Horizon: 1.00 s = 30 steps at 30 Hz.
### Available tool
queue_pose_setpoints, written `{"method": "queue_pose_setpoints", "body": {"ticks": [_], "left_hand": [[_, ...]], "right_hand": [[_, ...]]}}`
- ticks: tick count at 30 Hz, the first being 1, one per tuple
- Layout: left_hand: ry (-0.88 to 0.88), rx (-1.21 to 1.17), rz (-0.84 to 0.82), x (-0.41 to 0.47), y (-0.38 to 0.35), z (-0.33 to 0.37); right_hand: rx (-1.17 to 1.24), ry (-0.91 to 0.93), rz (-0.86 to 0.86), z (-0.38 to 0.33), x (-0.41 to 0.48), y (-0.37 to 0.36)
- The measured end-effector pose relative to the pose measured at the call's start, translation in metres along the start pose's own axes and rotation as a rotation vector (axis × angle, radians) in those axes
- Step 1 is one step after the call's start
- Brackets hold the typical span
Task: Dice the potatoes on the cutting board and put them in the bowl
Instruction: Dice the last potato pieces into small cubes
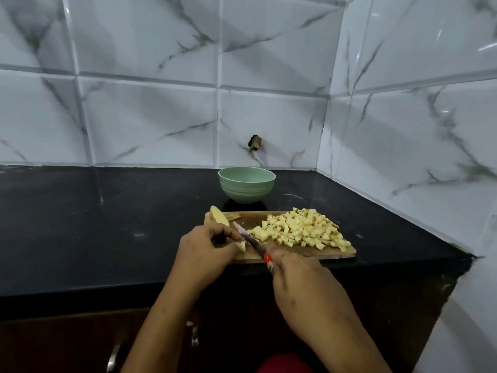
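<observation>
Head view: the left hand [207,249] pinches a potato piece [242,246] at the cutting board's [250,217] near left corner, in front of the bowl [247,188] waiting behind on the table [107,224], steadying it for the knife [250,242] gripped by the right hand [304,286], with the cut cubes [304,230] heaped toward the right edge, clear of the blade.

One green bowl [247,188], one cutting board [250,218], one knife [248,238]. Two hands: left hand [207,251], right hand [304,281]. One diced heap [304,228], cubes beyond counting, one large wedge [218,216], one small piece [242,246].
</observation>
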<state>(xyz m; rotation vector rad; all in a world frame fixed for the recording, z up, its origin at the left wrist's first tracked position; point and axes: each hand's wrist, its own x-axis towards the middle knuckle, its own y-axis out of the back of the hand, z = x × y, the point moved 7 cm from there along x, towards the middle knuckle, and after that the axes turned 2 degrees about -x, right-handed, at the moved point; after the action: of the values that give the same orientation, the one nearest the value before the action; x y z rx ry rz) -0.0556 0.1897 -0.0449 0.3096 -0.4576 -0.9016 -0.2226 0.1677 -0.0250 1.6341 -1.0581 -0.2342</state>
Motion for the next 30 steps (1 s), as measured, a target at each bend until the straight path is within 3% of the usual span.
{"method": "queue_pose_setpoints", "body": {"ticks": [6, 20, 30], "left_hand": [[-0.035, 0.154, 0.129, -0.004, 0.0, 0.007], [-0.002, 0.097, 0.152, 0.0, 0.002, 0.007], [0.005, 0.138, 0.167, 0.002, 0.002, 0.006]], "right_hand": [[-0.036, 0.014, 0.0, 0.001, -0.001, -0.001], [-0.119, 0.065, 0.019, 0.0, -0.005, 0.005], [-0.275, 0.069, -0.073, -0.001, 0.007, -0.014]]}}
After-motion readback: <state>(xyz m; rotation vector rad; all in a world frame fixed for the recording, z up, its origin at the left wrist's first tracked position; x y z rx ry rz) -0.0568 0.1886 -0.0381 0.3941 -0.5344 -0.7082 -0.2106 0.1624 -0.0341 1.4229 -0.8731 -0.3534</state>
